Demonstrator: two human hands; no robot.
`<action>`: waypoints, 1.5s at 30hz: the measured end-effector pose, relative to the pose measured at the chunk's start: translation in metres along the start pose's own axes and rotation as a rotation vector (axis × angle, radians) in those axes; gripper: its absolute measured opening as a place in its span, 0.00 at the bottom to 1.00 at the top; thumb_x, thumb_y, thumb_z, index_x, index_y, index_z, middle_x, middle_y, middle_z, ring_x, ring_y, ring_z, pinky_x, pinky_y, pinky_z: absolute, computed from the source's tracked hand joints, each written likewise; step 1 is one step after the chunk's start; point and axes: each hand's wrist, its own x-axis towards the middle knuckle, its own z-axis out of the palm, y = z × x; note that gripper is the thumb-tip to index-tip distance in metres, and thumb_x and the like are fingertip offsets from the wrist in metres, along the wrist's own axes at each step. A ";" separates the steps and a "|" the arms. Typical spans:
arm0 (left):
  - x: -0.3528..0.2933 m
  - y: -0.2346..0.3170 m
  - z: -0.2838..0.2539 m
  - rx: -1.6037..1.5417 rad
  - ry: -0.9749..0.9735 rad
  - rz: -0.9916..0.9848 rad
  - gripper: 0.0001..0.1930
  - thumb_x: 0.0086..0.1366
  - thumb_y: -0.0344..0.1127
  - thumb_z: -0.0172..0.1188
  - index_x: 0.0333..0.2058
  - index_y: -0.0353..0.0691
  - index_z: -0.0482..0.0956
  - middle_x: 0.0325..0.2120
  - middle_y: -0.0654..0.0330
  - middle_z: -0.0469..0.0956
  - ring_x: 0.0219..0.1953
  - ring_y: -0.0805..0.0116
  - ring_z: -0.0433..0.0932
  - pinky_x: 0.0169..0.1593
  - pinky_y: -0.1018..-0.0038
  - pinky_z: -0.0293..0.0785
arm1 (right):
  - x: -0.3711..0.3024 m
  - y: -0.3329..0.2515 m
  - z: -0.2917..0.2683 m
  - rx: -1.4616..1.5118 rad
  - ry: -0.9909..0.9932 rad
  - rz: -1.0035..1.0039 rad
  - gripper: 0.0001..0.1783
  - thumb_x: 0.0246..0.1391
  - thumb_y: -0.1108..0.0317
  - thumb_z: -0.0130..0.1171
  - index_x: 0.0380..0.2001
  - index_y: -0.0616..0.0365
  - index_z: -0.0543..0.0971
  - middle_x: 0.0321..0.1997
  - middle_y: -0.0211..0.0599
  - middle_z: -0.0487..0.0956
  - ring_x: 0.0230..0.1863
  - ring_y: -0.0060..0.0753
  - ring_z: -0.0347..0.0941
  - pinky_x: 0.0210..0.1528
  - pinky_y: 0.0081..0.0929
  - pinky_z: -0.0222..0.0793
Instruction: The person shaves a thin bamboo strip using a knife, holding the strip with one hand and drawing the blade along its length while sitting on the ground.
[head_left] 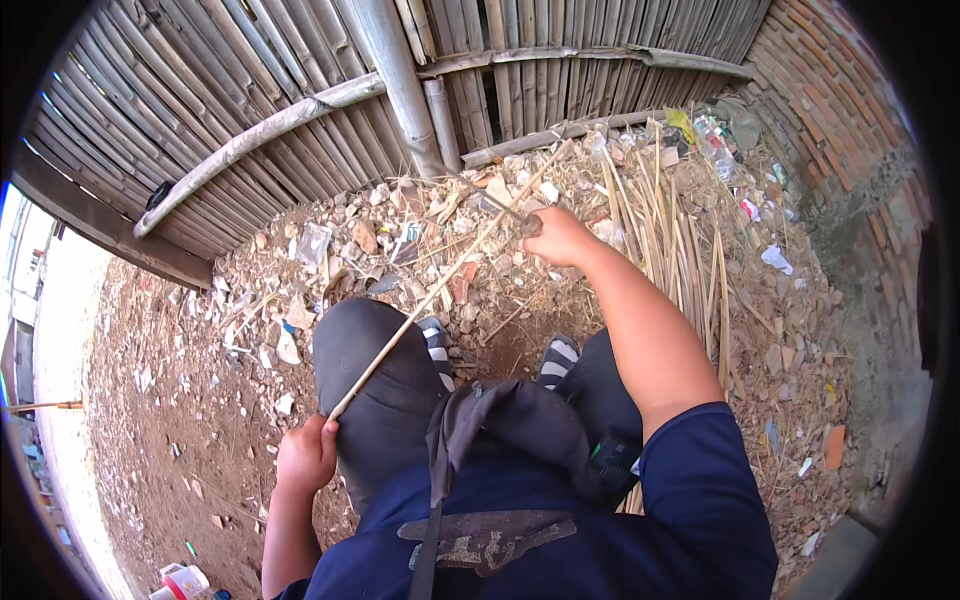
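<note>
A long, thin bamboo strip [430, 297] slants across my left thigh, from near my left hip up toward the bamboo wall. My left hand [306, 455] is closed round its near end, thumb along the strip. Farther forward and to the right, my right hand [558, 240] is closed on the dark handle of a knife [492, 199]. The narrow blade points up and to the left, crossing the strip near its far end; whether it touches the strip I cannot tell. Beside my right forearm lies a pile of similar pale strips [668, 240] on the ground.
A bamboo-slat wall [560, 85] with a thick post [397, 80] stands ahead, and a brick wall [850, 120] rises at the right. Rubble, shavings and plastic scraps cover the dirt floor [180, 410]. A white and red container [182, 582] lies at the lower left.
</note>
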 end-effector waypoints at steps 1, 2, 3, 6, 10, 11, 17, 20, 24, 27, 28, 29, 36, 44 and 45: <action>-0.001 0.000 -0.003 -0.019 0.003 0.012 0.18 0.73 0.44 0.49 0.28 0.37 0.71 0.19 0.41 0.75 0.26 0.34 0.76 0.29 0.46 0.70 | 0.004 0.007 -0.003 -0.001 0.026 -0.006 0.15 0.46 0.60 0.65 0.34 0.60 0.82 0.35 0.50 0.83 0.40 0.51 0.81 0.46 0.42 0.76; -0.002 0.001 -0.006 -0.030 -0.006 0.023 0.18 0.73 0.44 0.49 0.28 0.37 0.71 0.19 0.41 0.75 0.26 0.34 0.76 0.29 0.46 0.70 | 0.004 0.012 -0.003 0.007 0.045 -0.006 0.16 0.46 0.60 0.65 0.34 0.61 0.82 0.35 0.49 0.83 0.40 0.51 0.80 0.46 0.41 0.76; -0.001 0.002 -0.009 -0.042 -0.016 0.036 0.18 0.73 0.44 0.49 0.28 0.37 0.71 0.19 0.41 0.75 0.26 0.34 0.76 0.30 0.47 0.70 | 0.005 0.016 -0.001 0.014 0.066 -0.004 0.16 0.46 0.60 0.65 0.34 0.61 0.81 0.35 0.49 0.83 0.39 0.50 0.80 0.45 0.41 0.76; 0.001 0.000 -0.010 -0.107 -0.036 0.054 0.18 0.73 0.44 0.49 0.28 0.36 0.71 0.20 0.41 0.75 0.27 0.34 0.76 0.30 0.47 0.69 | -0.020 -0.028 0.002 -0.025 -0.083 -0.051 0.14 0.48 0.60 0.64 0.33 0.60 0.81 0.34 0.47 0.83 0.39 0.47 0.81 0.43 0.41 0.76; -0.001 -0.005 -0.006 -0.125 -0.062 0.042 0.18 0.73 0.43 0.49 0.27 0.35 0.70 0.20 0.41 0.74 0.27 0.34 0.75 0.29 0.48 0.68 | -0.049 -0.061 0.015 -0.351 -0.051 -0.357 0.10 0.49 0.58 0.65 0.31 0.52 0.82 0.28 0.42 0.82 0.33 0.47 0.80 0.40 0.42 0.75; 0.000 -0.005 -0.004 -0.121 -0.054 0.030 0.18 0.73 0.43 0.49 0.27 0.35 0.70 0.20 0.40 0.74 0.27 0.33 0.75 0.29 0.48 0.68 | -0.046 -0.058 0.013 -0.268 -0.101 -0.318 0.11 0.50 0.58 0.65 0.30 0.53 0.81 0.27 0.41 0.81 0.32 0.46 0.79 0.38 0.42 0.74; 0.003 0.000 -0.004 -0.138 -0.040 0.030 0.18 0.73 0.42 0.50 0.27 0.35 0.70 0.20 0.40 0.74 0.27 0.33 0.75 0.30 0.48 0.68 | -0.015 -0.017 0.001 -0.106 -0.052 -0.229 0.14 0.50 0.58 0.68 0.31 0.57 0.80 0.27 0.46 0.80 0.31 0.48 0.78 0.37 0.42 0.71; 0.001 -0.005 -0.002 -0.162 -0.016 0.061 0.18 0.73 0.42 0.49 0.27 0.34 0.70 0.20 0.40 0.74 0.27 0.33 0.75 0.30 0.48 0.68 | -0.027 -0.032 0.003 -0.107 -0.066 -0.248 0.13 0.48 0.59 0.66 0.33 0.57 0.81 0.32 0.49 0.82 0.35 0.52 0.79 0.40 0.45 0.73; -0.002 -0.008 0.001 -0.124 -0.037 0.035 0.19 0.74 0.43 0.48 0.27 0.35 0.70 0.18 0.40 0.73 0.26 0.33 0.75 0.29 0.48 0.68 | -0.015 -0.027 0.002 -0.153 -0.132 -0.198 0.13 0.48 0.60 0.65 0.34 0.56 0.82 0.33 0.47 0.83 0.37 0.50 0.80 0.42 0.43 0.74; 0.005 -0.001 -0.004 -0.115 -0.023 0.025 0.20 0.74 0.44 0.48 0.26 0.35 0.70 0.18 0.40 0.72 0.26 0.33 0.75 0.29 0.48 0.68 | -0.002 -0.001 0.000 -0.039 -0.032 -0.113 0.17 0.48 0.58 0.67 0.36 0.59 0.82 0.34 0.47 0.83 0.38 0.49 0.80 0.44 0.42 0.74; 0.002 -0.002 -0.004 -0.141 -0.011 0.037 0.20 0.74 0.44 0.48 0.26 0.35 0.70 0.17 0.40 0.72 0.26 0.33 0.75 0.29 0.48 0.68 | -0.004 -0.003 0.002 -0.039 0.005 -0.129 0.18 0.48 0.58 0.67 0.37 0.59 0.82 0.34 0.48 0.83 0.39 0.50 0.80 0.45 0.42 0.74; 0.001 -0.003 -0.003 -0.167 0.000 0.050 0.21 0.75 0.44 0.48 0.26 0.35 0.70 0.17 0.40 0.72 0.25 0.33 0.75 0.29 0.49 0.68 | -0.005 -0.004 0.002 -0.038 0.043 -0.144 0.18 0.48 0.57 0.67 0.37 0.60 0.82 0.35 0.48 0.83 0.39 0.50 0.80 0.45 0.42 0.74; 0.000 0.001 -0.001 -0.162 0.005 0.043 0.19 0.75 0.43 0.47 0.27 0.35 0.70 0.18 0.40 0.73 0.26 0.33 0.75 0.29 0.48 0.68 | -0.035 -0.041 0.004 -0.195 -0.027 -0.302 0.14 0.48 0.60 0.68 0.32 0.57 0.81 0.27 0.45 0.81 0.32 0.48 0.79 0.38 0.40 0.73; -0.002 -0.003 0.004 -0.099 0.030 0.034 0.18 0.74 0.42 0.49 0.27 0.34 0.70 0.17 0.40 0.73 0.25 0.33 0.75 0.29 0.47 0.68 | 0.010 0.012 0.000 0.059 0.029 -0.140 0.16 0.47 0.59 0.65 0.33 0.60 0.81 0.33 0.47 0.83 0.37 0.48 0.80 0.43 0.39 0.74; -0.001 0.001 0.002 -0.111 0.030 0.027 0.18 0.74 0.42 0.49 0.27 0.35 0.70 0.18 0.40 0.73 0.25 0.33 0.75 0.29 0.47 0.68 | 0.012 0.016 0.001 0.076 0.065 -0.155 0.16 0.47 0.59 0.66 0.34 0.61 0.81 0.33 0.47 0.83 0.37 0.48 0.80 0.43 0.39 0.74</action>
